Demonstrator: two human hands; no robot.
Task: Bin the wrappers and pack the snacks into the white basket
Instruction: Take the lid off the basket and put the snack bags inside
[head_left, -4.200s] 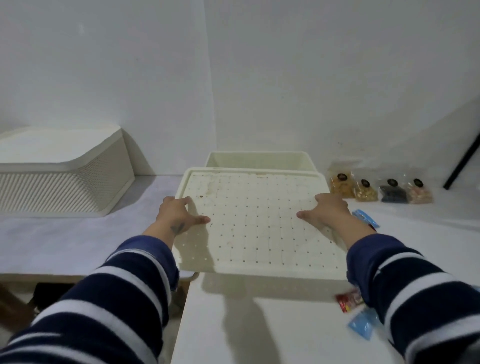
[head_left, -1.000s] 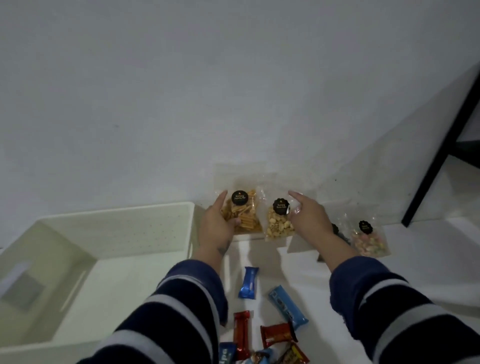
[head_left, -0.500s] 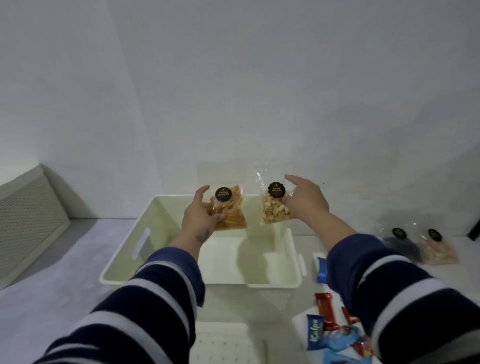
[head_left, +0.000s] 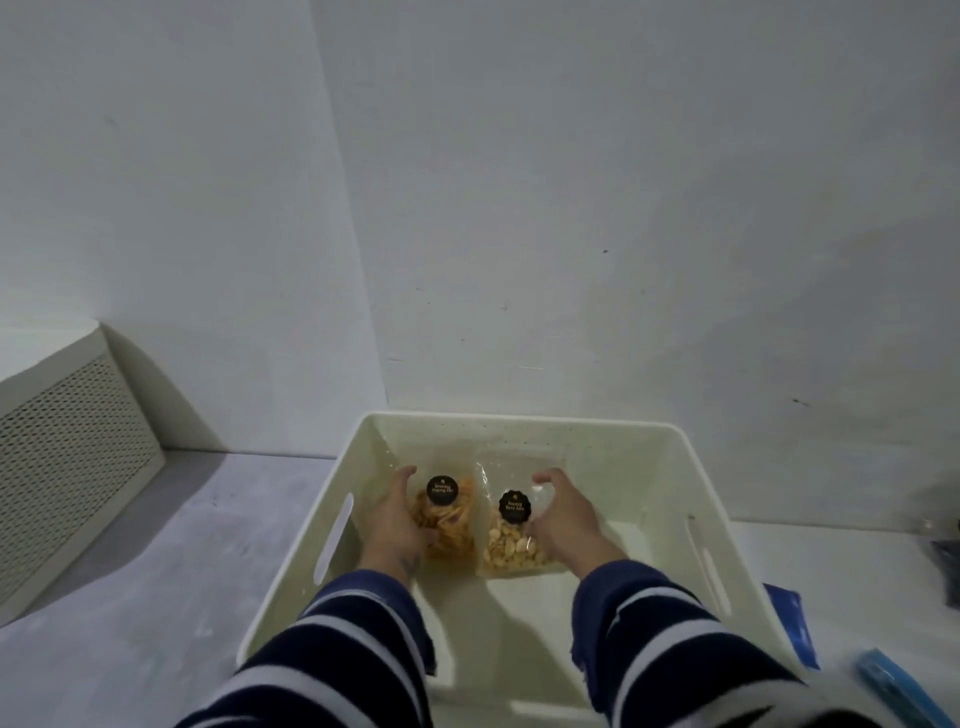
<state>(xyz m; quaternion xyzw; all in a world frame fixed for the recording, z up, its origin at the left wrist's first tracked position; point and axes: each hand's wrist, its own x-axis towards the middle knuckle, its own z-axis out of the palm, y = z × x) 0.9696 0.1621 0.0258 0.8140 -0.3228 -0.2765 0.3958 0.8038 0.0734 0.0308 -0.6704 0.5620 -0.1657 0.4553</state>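
The white basket (head_left: 691, 467) stands open in front of me against the wall. Both of my hands are down inside it. My left hand (head_left: 392, 525) grips a clear bag of orange chips (head_left: 449, 519) with a black round label. My right hand (head_left: 563, 519) grips a clear bag of pale nuts (head_left: 511, 545) with the same kind of label. The two bags stand side by side near the basket's far left, low by its floor. Whether they touch the floor is not clear.
A second perforated white basket (head_left: 67, 457) lies upside down at the far left. Blue snack wrappers (head_left: 789, 618) lie on the white table right of the basket, another blue bar (head_left: 893, 680) at the bottom right. A dark bag (head_left: 948, 566) is cut off at the right edge.
I picked up the two bags from the wall, carried them left over the basket and lowered them inside. Earlier still, I took the perforated lid off the basket.
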